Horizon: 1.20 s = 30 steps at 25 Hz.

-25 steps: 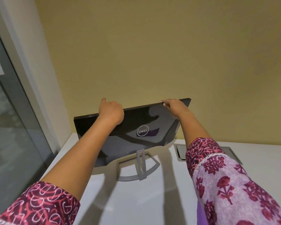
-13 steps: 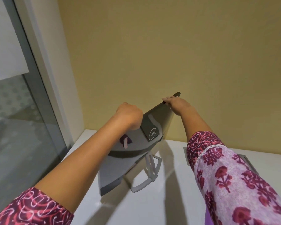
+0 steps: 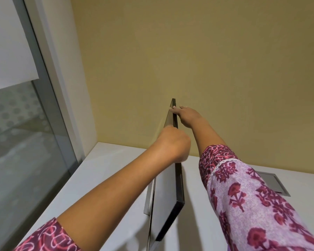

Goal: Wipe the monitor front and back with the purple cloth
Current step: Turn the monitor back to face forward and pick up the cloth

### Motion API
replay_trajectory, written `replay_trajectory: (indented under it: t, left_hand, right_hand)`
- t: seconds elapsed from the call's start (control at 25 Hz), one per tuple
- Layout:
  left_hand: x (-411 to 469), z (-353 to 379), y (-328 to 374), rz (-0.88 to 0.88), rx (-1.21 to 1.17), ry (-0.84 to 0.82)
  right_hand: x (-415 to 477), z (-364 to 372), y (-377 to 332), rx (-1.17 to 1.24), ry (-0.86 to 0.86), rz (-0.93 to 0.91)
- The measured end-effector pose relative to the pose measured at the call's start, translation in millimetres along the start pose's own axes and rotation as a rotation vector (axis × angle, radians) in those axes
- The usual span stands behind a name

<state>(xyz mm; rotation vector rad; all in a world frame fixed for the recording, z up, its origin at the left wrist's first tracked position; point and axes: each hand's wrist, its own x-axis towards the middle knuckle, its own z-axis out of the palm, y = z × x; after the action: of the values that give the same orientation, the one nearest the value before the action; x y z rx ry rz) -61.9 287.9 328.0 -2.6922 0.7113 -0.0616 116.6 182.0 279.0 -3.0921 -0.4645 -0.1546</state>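
Note:
The black monitor (image 3: 168,192) stands edge-on to me on the white desk (image 3: 107,171), its thin top edge running away toward the yellow wall. My left hand (image 3: 172,144) grips the top edge near its middle with fingers curled over it. My right hand (image 3: 186,115) holds the far end of the same edge, fingertips over the rim. A grey piece of the stand (image 3: 147,200) shows to the left of the panel. The purple cloth is not in view, apart from a possible purple sliver at the bottom right edge.
A glass partition with a grey frame (image 3: 49,98) runs along the desk's left side. A grey cable hatch (image 3: 274,183) is set into the desk at right. The yellow wall (image 3: 207,60) stands close behind the monitor.
The monitor has swung round on the desk, from showing its glossy back with the logo to edge-on. Both hands kept hold of its top edge and the view shifted left.

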Motion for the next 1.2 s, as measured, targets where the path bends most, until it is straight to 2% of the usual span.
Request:
replay_trajectory:
  t: [0.12,0.28,0.48,0.6,0.84,1.04,1.2]
  left_hand:
    - [3,1,8,0.021,0.016,0.008]
    - [4,-2,1,-0.06,-0.093,-0.009]
    - [20,19,-31,-0.162,-0.169,-0.077]
    - [35,44,-47,-0.171,-0.196,-0.092]
    - [56,75,-66,-0.131,-0.244,0.007]
    - [68,76,-79,0.031,-0.189,0.073]
    - [79,71,-80,0.113,-0.118,0.084]
  right_hand:
    - [-3,-3,-3,0.004,-0.026,0.034]
    - [-13,-12,-11,0.017,-0.068,0.088]
    - [-36,-14,-26,0.287,0.072,0.129]
    - [-53,-13,-32,0.355,0.103,0.175]
    - [-87,-2,-46,0.361,0.011,0.239]
    - [-110,-4,-56,0.375,0.028,0.259]
    - [-127,-11,-70,0.308,-0.03,0.28]
